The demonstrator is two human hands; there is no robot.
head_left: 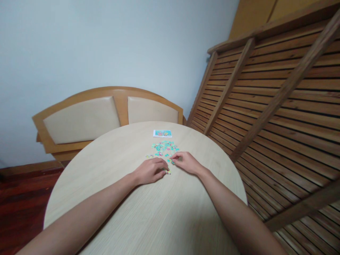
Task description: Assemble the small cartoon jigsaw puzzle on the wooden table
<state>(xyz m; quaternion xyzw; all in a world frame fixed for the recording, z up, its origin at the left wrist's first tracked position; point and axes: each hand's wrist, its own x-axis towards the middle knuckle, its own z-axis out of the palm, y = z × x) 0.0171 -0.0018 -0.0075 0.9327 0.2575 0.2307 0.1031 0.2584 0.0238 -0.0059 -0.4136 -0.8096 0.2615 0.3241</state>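
Small jigsaw puzzle pieces point(165, 145) in turquoise, pink and yellow lie in a loose pile on the round table. My left hand point(151, 171) rests on the tabletop in front of the pile, its fingers curled and thumb bent in around a few yellowish puzzle pieces point(168, 171). To its right, my right hand point(187, 163) has thumb and forefinger pinched on a small puzzle piece point(172, 161), partly covered by the fingertips. A few more yellowish pieces point(149, 156) lie just beyond my left hand.
Behind the pile lies a picture card point(163, 133) with a turquoise background. The pale round table point(111, 166) stands against a padded wooden headboard point(85, 118). A slatted wooden panel point(265, 106) leans along the right side, close to the table's edge.
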